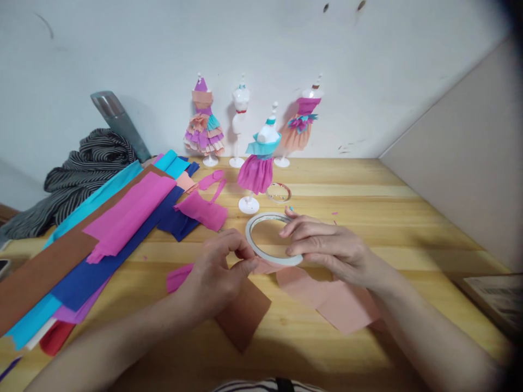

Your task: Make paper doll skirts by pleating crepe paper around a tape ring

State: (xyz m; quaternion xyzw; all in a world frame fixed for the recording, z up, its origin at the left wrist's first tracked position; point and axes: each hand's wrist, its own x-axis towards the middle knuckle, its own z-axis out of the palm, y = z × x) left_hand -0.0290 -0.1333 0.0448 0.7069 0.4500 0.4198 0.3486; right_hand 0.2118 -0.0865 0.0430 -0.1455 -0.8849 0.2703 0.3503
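Observation:
My right hand point(322, 242) is closed on the right side of a roll of white double-sided tape point(254, 239), tilted above the table. At the roll's lower left, the thumb and forefinger of my left hand point(224, 267) pinch a small peach piece point(267, 265), which runs along the roll's lower edge. A brown paper piece point(245, 316) lies below my left hand. Larger peach paper point(347, 307) rests on the table under my right hand and wrist.
Behind the roll stands a small mannequin in a pink skirt point(256, 173); several others line the wall. Long crepe strips point(131, 215) and a striped cloth point(90, 169) lie left. A second tape ring point(279, 192) and pink scraps point(204, 209) sit mid-table.

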